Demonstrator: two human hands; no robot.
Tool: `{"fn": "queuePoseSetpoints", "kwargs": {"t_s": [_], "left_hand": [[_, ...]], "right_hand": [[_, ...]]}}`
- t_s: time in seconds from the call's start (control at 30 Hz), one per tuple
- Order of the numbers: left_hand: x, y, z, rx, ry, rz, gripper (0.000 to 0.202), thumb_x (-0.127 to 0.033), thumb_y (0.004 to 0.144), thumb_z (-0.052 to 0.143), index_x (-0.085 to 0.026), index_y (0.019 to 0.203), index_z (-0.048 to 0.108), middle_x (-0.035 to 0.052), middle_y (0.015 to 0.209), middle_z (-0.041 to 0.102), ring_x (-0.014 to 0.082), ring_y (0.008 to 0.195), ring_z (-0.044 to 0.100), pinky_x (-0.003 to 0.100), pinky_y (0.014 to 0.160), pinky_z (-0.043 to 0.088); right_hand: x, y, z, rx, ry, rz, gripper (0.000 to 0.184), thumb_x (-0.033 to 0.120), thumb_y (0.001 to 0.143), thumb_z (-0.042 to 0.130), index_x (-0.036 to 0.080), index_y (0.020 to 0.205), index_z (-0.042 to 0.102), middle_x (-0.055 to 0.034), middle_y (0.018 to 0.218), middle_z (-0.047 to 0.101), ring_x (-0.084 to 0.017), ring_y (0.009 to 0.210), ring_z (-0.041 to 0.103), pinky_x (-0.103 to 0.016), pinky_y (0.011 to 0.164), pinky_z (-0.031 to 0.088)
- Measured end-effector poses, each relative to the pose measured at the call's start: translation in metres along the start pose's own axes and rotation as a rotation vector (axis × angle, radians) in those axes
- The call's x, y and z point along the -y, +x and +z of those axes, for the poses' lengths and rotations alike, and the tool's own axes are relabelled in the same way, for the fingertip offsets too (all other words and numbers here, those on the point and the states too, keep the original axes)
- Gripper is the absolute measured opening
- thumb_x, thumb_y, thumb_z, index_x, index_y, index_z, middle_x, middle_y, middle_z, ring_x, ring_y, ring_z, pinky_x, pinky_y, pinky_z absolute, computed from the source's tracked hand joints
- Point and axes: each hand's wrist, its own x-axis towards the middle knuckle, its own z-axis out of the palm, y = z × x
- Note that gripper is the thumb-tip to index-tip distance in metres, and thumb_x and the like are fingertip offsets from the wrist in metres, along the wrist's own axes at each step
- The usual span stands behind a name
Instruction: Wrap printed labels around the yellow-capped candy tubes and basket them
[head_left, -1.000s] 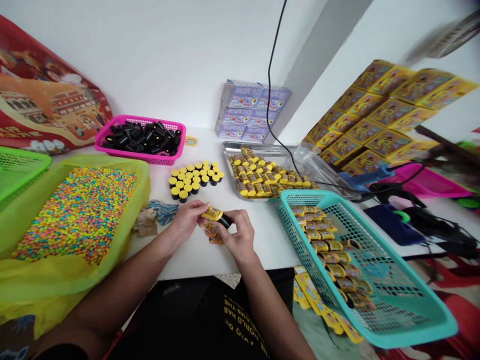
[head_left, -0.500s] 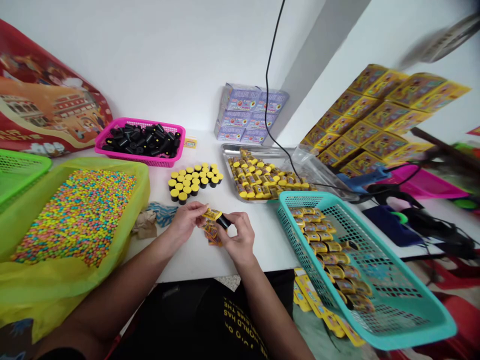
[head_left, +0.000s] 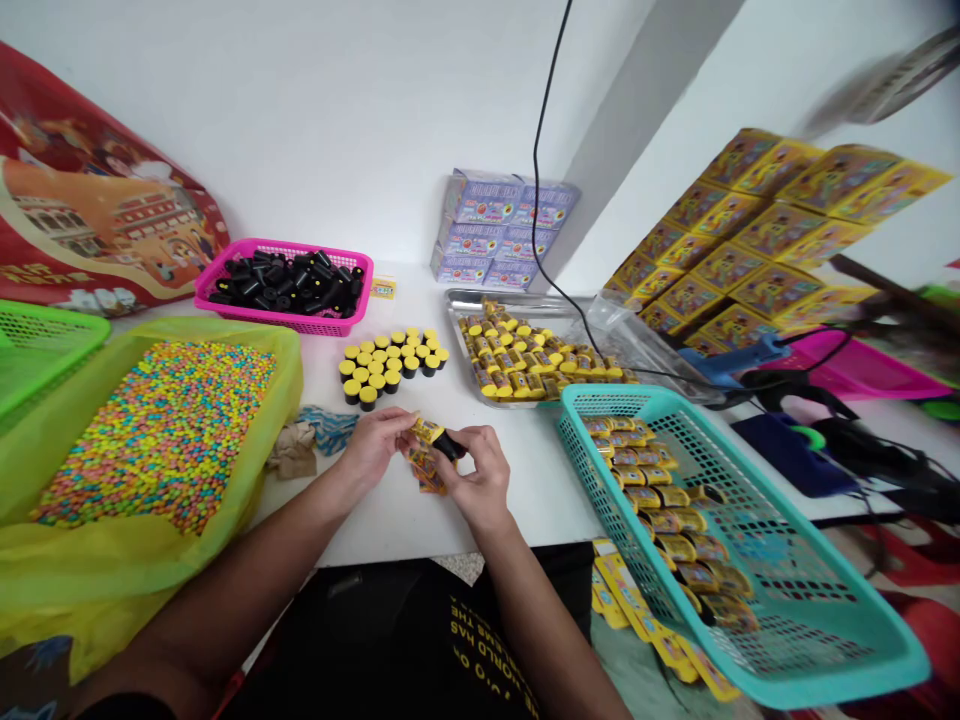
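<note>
one black tube (head_left: 448,447) — left fingers (head_left: 396,424) pinch its yellow label (head_left: 428,431), right fingers (head_left: 474,440) hold its bare end

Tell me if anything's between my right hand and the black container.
Nothing visible: the right hand grips the black container's bare end directly. The yellow printed wrap is at the other end, toward the left hand.

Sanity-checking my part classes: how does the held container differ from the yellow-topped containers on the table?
Pose: the held container is tilted between the left hand and right hand; the yellow-topped containers stand upright.
Look: the held container shows yellow printed wrap; the yellow-topped containers' visible sides are plain black.
Shared: both show black and yellow.
</note>
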Motion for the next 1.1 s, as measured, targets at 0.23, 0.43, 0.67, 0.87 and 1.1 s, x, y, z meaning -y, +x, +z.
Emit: {"fn": "queuePoseSetpoints", "kwargs": {"t_s": [0.23, 0.43, 0.67, 0.87, 1.1], "left_hand": [[0.0000, -0.0023, 0.0014, 0.024, 0.050, 0.047, 0.030, -0.038, 0.061, 0.080, -0.013, 0.064, 0.063, 0.0017, 0.053, 0.060, 0.0118, 0.046, 0.056, 0.023, 0.044, 0.034], [0.0019, -0.0030, 0.0007, 0.038, 0.037, 0.050, 0.033, -0.039, 0.063, 0.080, -0.015, 0.063, 0.056, -0.0011, 0.048, 0.057, 0.0104, 0.040, 0.052, 0.021, 0.041, 0.030], [0.0033, -0.0028, 0.0005, 0.041, 0.032, 0.077, 0.033, -0.038, 0.064, 0.080, -0.014, 0.064, 0.057, 0.0003, 0.053, 0.059, 0.0105, 0.043, 0.055, 0.022, 0.044, 0.034], [0.0031, -0.0040, 0.0021, 0.043, 0.031, 0.089, 0.034, -0.039, 0.064, 0.080, -0.014, 0.063, 0.056, 0.0002, 0.053, 0.060, 0.0110, 0.042, 0.055, 0.022, 0.043, 0.034], [0.0034, -0.0034, 0.0026, 0.048, 0.038, 0.099, 0.036, -0.040, 0.063, 0.080, -0.015, 0.063, 0.056, 0.0001, 0.052, 0.059, 0.0116, 0.043, 0.056, 0.023, 0.044, 0.037]], "right_hand": [[-0.0014, 0.0005, -0.0010, 0.012, 0.021, 0.004, 0.017, 0.019, 0.077, 0.068, 0.022, 0.093, 0.064, -0.0018, 0.081, 0.056, -0.015, 0.068, 0.056, -0.030, 0.059, 0.052], [-0.0042, -0.0011, -0.0002, 0.020, 0.024, -0.013, 0.021, 0.017, 0.075, 0.067, 0.021, 0.095, 0.063, -0.0030, 0.084, 0.056, -0.016, 0.071, 0.057, -0.031, 0.060, 0.052], [-0.0030, 0.0005, 0.0001, 0.031, 0.024, -0.030, 0.019, 0.019, 0.077, 0.067, 0.022, 0.095, 0.063, -0.0032, 0.082, 0.056, -0.016, 0.071, 0.057, -0.032, 0.061, 0.053], [-0.0068, -0.0017, 0.0001, 0.052, 0.040, -0.061, 0.019, 0.019, 0.078, 0.068, 0.022, 0.097, 0.064, -0.0033, 0.084, 0.058, -0.016, 0.072, 0.058, -0.032, 0.062, 0.054], [-0.0081, -0.0026, -0.0016, 0.069, 0.040, -0.095, 0.019, 0.018, 0.081, 0.066, 0.023, 0.099, 0.064, -0.0043, 0.087, 0.061, -0.017, 0.075, 0.062, -0.032, 0.064, 0.056]]}}
